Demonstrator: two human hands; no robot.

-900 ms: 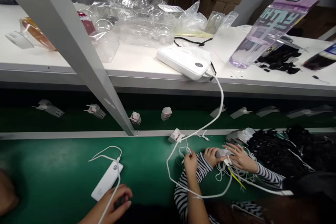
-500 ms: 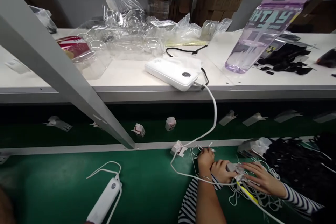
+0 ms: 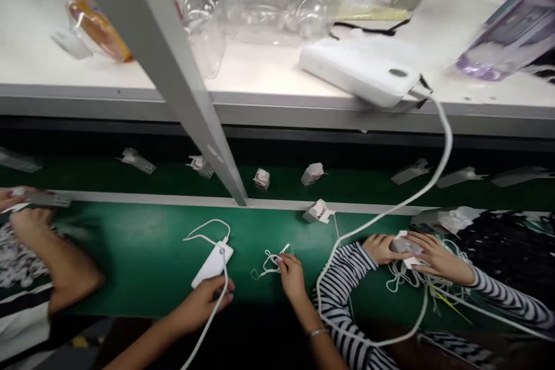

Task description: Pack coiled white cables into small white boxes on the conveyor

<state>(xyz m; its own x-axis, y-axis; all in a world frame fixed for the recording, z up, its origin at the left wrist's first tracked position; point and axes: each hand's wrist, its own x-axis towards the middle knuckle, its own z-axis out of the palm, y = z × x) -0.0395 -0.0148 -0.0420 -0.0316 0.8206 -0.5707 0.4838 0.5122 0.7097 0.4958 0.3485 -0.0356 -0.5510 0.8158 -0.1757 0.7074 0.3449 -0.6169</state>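
Note:
A white power bank [image 3: 212,266] with a round dark spot lies at an angle over the green work surface. My left hand [image 3: 210,300] is closed on its lower end, while a thick white cord passes in front of the fingers. From the power bank's top end a thin white cable [image 3: 207,224] loops to the left. To the right, my right hand [image 3: 291,274] pinches a small bundled white cable [image 3: 271,260] between thumb and fingers, close to the green surface. Between the two hands there is a gap.
A co-worker's hands [image 3: 410,251] in striped sleeves hold a small box over tangled white cables [image 3: 396,277]. Another person's hands [image 3: 32,219] work at far left. A second white power bank [image 3: 359,66] sits on the shelf [image 3: 269,101], its cord hanging down. A slanted metal post [image 3: 191,81] stands ahead.
My right hand has drawn back left from beside the co-worker's hands, bringing the bundled cable. My left hand has come into fuller view with the power bank. The camera view has tilted down.

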